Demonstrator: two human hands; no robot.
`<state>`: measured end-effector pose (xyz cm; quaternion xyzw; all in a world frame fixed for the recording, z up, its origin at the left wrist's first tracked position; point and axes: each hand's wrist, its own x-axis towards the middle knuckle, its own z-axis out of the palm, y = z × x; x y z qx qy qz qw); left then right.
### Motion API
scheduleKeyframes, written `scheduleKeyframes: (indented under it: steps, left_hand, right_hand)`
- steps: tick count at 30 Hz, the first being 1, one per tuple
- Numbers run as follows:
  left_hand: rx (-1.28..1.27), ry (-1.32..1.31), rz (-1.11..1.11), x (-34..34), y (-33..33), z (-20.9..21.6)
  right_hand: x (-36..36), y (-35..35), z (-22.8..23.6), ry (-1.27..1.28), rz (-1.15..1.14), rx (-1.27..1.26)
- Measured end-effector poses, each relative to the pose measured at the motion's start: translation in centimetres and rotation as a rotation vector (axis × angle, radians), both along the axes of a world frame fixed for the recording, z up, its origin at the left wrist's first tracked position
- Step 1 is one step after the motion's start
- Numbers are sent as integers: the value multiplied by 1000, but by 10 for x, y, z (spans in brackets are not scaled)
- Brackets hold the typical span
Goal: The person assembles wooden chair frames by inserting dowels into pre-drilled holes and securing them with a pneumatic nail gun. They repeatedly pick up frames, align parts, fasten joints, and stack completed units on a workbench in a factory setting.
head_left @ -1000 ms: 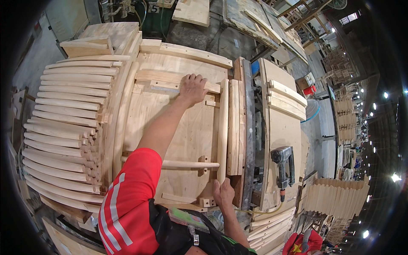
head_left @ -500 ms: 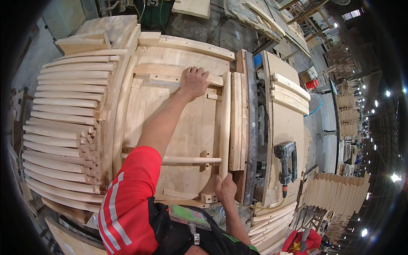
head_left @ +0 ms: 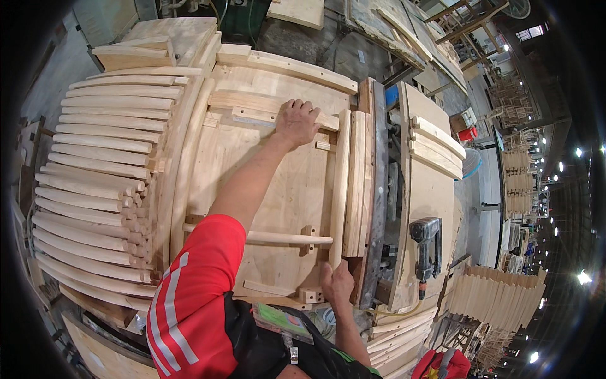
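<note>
A partly joined wooden frame lies on a plywood jig board (head_left: 284, 189). My left hand (head_left: 297, 122) is curled over its flat wooden crosspiece (head_left: 246, 102), near the right end. That end meets a long rounded wooden leg (head_left: 341, 183), which runs from far to near along the right side. Around the near end of the leg my right hand (head_left: 337, 282) is closed, partly hiding it. Between my hands a thin round rung (head_left: 287, 238) reaches toward the leg by a small drilled block (head_left: 308, 240). Another long leg (head_left: 189, 164) lies at the left side.
Many curved wooden sticks (head_left: 101, 151) are stacked at the left. On a board to the right rest a nail gun (head_left: 427, 246) with a yellow hose and two curved slats (head_left: 437, 146). A metal rail (head_left: 379, 183) borders the jig. More wooden parts (head_left: 404, 341) lie at lower right.
The whole view has shifted slightly, moving the scene a little right and down. Both hands keep their places on the crosspiece and the leg.
</note>
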<state>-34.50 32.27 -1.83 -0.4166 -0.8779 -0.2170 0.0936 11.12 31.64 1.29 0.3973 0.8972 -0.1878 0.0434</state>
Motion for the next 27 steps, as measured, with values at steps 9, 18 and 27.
scheduleKeyframes:
  steps: [9, 18, 27]
  left_hand:
    - [4, 15, 27, -1, -3, 1]
    - [-46, -75, 13, 3, 3, 5]
    - [-182, -68, 44, -32, -57, 2]
  right_hand:
    - [-4, -1, 3, 29, -10, -33]
    - [4, -3, 1, 25, 7, -11]
    - [-11, -7, 8, -12, -20, -10]
